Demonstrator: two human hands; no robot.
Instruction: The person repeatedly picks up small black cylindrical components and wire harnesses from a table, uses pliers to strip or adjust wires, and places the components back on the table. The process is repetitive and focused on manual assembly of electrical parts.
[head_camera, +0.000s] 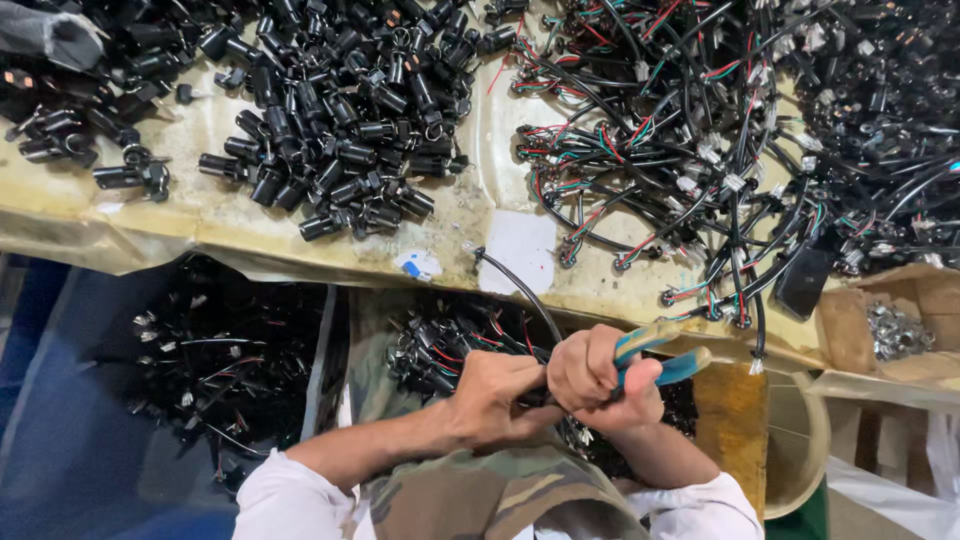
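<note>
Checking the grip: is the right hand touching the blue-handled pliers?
Touching. The head view shows the right hand wrapped around the blue-handled pliers, fingers closed over the handles.

A small assembly workshop: heaped black connectors (340, 110) and wire harnesses (690, 140) (red-green-black) cover the workbench (250, 235).

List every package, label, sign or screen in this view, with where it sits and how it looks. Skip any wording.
White paper label: near the table's front edge, middle; plain rectangle stuck to the yellowish cover.
Small sticker: just left of it; crumpled, white with blue.
Cardboard box: far right, below the tangle of wires; brown, open, holding small shiny metal parts.
No signs or screens in view.
</note>
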